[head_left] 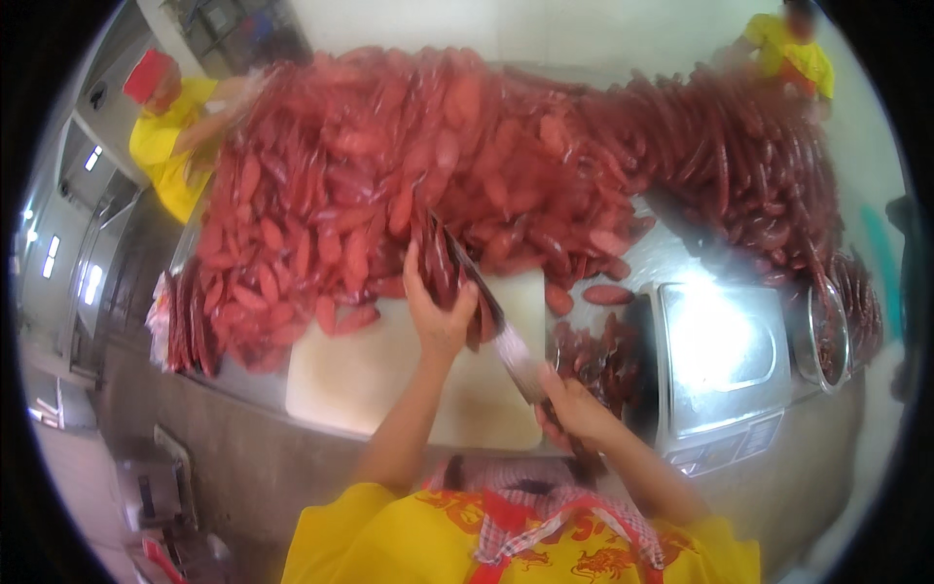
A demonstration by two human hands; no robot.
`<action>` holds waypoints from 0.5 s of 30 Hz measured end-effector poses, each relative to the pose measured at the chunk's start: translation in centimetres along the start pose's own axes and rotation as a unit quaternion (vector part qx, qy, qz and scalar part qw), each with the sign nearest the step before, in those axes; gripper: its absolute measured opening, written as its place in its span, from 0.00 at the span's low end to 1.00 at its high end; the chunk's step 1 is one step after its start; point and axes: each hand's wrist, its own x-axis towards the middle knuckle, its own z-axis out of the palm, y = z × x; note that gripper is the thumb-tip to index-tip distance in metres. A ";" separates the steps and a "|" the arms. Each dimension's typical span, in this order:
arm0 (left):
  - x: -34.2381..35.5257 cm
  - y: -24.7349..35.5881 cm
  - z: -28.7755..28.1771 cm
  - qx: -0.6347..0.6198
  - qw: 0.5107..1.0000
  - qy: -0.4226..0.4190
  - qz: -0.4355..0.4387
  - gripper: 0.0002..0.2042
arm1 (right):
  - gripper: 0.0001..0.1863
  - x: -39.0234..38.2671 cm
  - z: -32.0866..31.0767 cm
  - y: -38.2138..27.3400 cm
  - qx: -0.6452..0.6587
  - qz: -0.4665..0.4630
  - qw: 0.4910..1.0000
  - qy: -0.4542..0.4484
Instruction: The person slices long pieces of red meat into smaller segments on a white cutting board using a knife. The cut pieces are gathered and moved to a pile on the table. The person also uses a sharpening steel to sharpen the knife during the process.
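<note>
My left hand (440, 310) is closed round a few dark red sausages (441, 261), held upright above the white cutting board (355, 375). In my right hand (574, 404) is the handle of a long knife (516, 355). Its blade slants up and to the left, alongside the held sausages; whether it touches them I cannot tell. Behind both hands lies a large heap of sausages (331, 165), which covers the far part of the table.
A metal scale (725, 360) stands right of the board, with dark sausage pieces (603, 365) between them. A metal bowl (827, 336) is at the far right. People in yellow stand behind the heap, one left (165, 156), one right (793, 54).
</note>
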 end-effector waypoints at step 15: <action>31.1 -9.3 15.7 0.463 0.880 -0.064 0.082 0.35 | 0.41 3.5 -3.1 -8.9 0.159 -0.044 0.942 0.294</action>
